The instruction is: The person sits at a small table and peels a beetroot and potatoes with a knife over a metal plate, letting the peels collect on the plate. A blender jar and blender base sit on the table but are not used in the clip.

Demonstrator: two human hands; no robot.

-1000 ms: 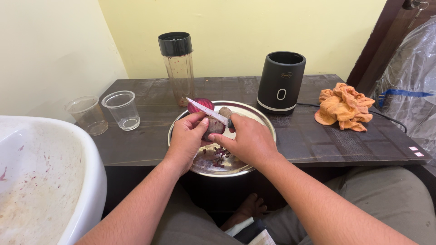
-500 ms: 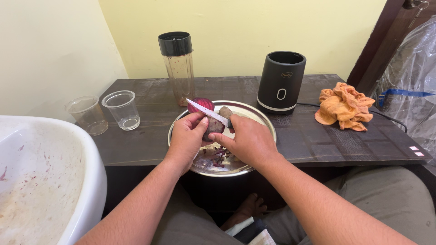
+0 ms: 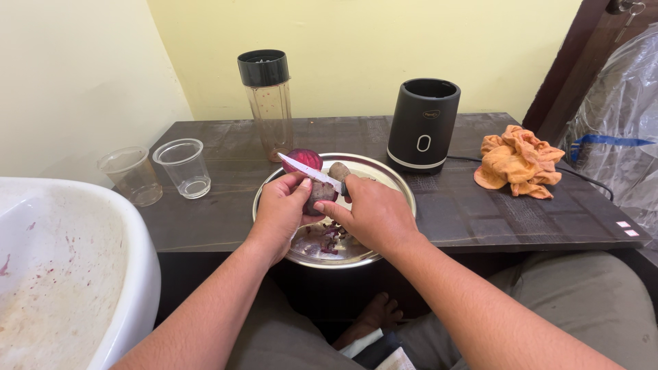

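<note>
left hand (image 3: 279, 205) fingers closed round beet (image 3: 319, 194), held over steel plate (image 3: 391, 179) | right hand (image 3: 372, 214) fingers gripped on knife (image 3: 312, 171), blade laid on beet | peelings (image 3: 329, 236) seen in plate, skin partly left | cut beet half (image 3: 303, 159) and unpeeled one (image 3: 339, 170) lying at plate's far edge, on surface (image 3: 466, 205)

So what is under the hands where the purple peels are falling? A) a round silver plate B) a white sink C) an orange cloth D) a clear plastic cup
A: the left hand holds a beet and the right hand a knife, both above the round silver plate, where purple peels lie.
</note>
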